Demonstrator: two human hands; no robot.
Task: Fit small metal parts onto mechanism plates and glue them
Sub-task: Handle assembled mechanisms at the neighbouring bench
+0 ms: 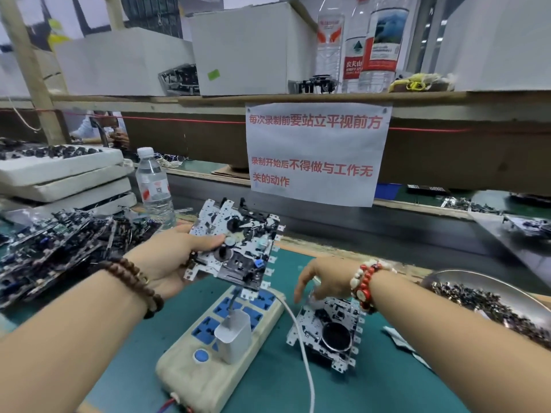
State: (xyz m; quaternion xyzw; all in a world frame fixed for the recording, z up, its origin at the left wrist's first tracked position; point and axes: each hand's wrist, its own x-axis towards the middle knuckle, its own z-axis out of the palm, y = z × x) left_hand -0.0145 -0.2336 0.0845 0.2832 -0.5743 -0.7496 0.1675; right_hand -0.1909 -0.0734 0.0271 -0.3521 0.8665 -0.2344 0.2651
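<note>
Head view: we see two hands at a green bench, one lifting a mechanism plate, the other reaching to a second plate.

Our left hand (170,257) grips a mechanism plate (238,248) by its left edge, thumb pressed on the top face and fingers curled beneath, holding it tilted in the air above a power strip (214,347). Our right hand (325,281) reaches down with curled fingertips touching the upper left corner of a second plate (325,332) lying on the green mat (372,383) just right of the strip; we cannot tell whether it pinches anything. A metal tray of small dark parts (492,302) sits at the right edge, a heap of plates (59,248) lies at the left, and a water bottle (153,186) stands behind it.
</note>
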